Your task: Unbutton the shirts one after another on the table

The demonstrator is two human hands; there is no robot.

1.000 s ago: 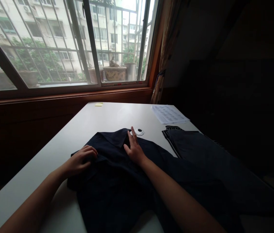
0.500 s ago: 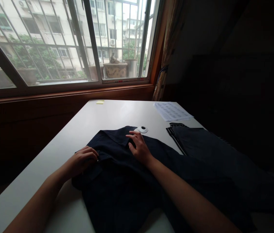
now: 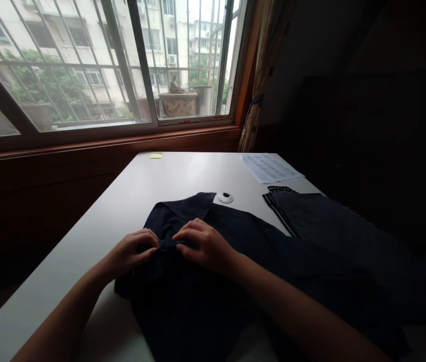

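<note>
A dark navy garment [image 3: 243, 236] lies spread over the white table in front of me; its folds are too dark to tell which kind it is. My left hand [image 3: 137, 250] pinches a fold of it near its left side, thumb against fingertips. Just to the right, my right hand [image 3: 203, 244] has its thumb and fingers closed on the same raised fold. A small gap of cloth shows between the two hands. The part under my palms is hidden.
The white table [image 3: 114, 201] has a round cable-hole ring [image 3: 225, 197] beyond the garment. A yellow sticky note [image 3: 156, 156] and printed sheets [image 3: 269, 168] lie at the far edge. Another dark garment with striped trim [image 3: 303, 213] lies at the right. Behind is a barred window [image 3: 95, 65].
My right hand has come down and left from above the cloth to the fold beside my left hand. The left hand has shifted slightly right, keeping its pinch.
</note>
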